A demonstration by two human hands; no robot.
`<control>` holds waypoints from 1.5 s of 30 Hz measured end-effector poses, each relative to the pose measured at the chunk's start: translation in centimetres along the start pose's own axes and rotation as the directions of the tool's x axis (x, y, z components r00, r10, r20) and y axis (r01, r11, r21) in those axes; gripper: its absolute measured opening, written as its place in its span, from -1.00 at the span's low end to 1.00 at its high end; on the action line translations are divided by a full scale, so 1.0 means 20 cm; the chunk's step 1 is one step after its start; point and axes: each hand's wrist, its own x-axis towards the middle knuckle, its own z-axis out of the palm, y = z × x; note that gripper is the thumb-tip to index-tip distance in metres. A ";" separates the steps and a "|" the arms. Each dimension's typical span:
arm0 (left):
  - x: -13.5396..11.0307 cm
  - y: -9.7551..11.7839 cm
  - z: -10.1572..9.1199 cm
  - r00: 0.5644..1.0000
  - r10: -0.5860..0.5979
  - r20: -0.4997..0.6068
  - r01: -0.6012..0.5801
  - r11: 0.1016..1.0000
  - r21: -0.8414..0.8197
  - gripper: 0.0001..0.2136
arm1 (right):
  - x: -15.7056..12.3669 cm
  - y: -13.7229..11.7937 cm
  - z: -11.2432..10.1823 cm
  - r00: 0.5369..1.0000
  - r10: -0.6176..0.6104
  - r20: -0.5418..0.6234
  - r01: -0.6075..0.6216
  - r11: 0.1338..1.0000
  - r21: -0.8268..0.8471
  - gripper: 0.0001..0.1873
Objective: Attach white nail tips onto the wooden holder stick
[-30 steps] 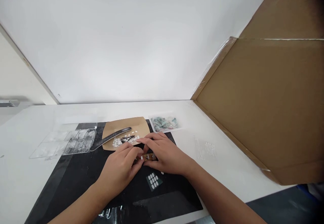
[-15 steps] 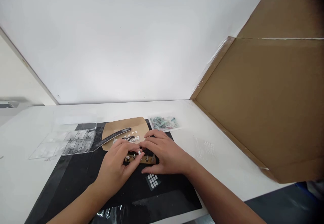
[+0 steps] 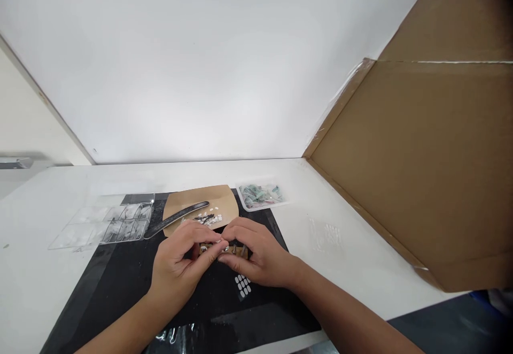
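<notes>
My left hand is closed in a pinch, thumb and forefinger meeting over a narrow wooden strip with short metal posts. A sliver of a small white piece shows between those fingertips; the rest is covered. From the other side my right hand curls around the strip, forefinger behind it and thumb in front, its fingertips against the left ones. A sheet of white oval stickers lies on the black mat just below the right thumb.
A black nail file rests across brown paper strewn with small white and dark bits. Left stands a clear compartment box; behind, a white tray of greenish pieces. Clear dots lie right, near a cardboard wall.
My right hand has closed in from an open spread, its thumb rising to the strip. The fingertips of both hands have come together, covering most of the white piece.
</notes>
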 end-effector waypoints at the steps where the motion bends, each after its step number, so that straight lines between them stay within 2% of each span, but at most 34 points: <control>1: 0.00 0.00 0.00 1.000 0.002 0.002 -0.002 1.000 0.004 -0.97 | 0.00 0.00 0.00 1.000 0.010 0.014 -0.010 1.000 0.009 -0.82; 6: 0.01 0.00 -0.01 0.999 0.048 0.020 -0.048 0.999 0.007 -0.94 | 0.00 -0.02 -0.02 0.996 0.059 0.065 -0.057 0.998 -0.042 -0.86; 14: 0.02 0.02 -0.02 0.987 0.135 0.092 -0.131 0.990 -0.044 -0.82 | 0.01 -0.03 -0.04 1.000 0.010 0.026 -0.007 0.993 -0.114 -0.89; 20: 0.02 0.05 -0.02 0.986 0.096 0.139 -0.078 0.989 -0.130 -0.76 | 0.00 -0.04 -0.06 1.000 0.017 -0.005 -0.017 0.997 -0.070 -0.91; 28: 0.03 0.01 -0.05 0.980 0.038 0.196 -0.001 0.982 -0.188 -0.78 | -0.01 -0.04 -0.05 1.000 -0.021 0.009 0.022 0.993 -0.112 -0.90; 33: 0.02 0.02 -0.05 0.977 0.061 0.203 -0.035 0.991 -0.128 -0.81 | -0.02 -0.03 -0.03 0.999 -0.034 0.025 0.038 0.978 -0.204 -0.89; 39: 0.00 0.02 -0.05 0.980 0.125 0.156 -0.138 0.987 0.077 -0.81 | -0.02 -0.02 0.00 0.999 -0.051 -0.013 0.044 0.949 -0.314 -0.89; 45: 0.01 0.02 -0.04 0.974 0.150 0.171 -0.168 0.981 0.098 -0.79 | -0.02 -0.02 0.01 0.999 -0.050 -0.013 0.043 0.946 -0.322 -0.88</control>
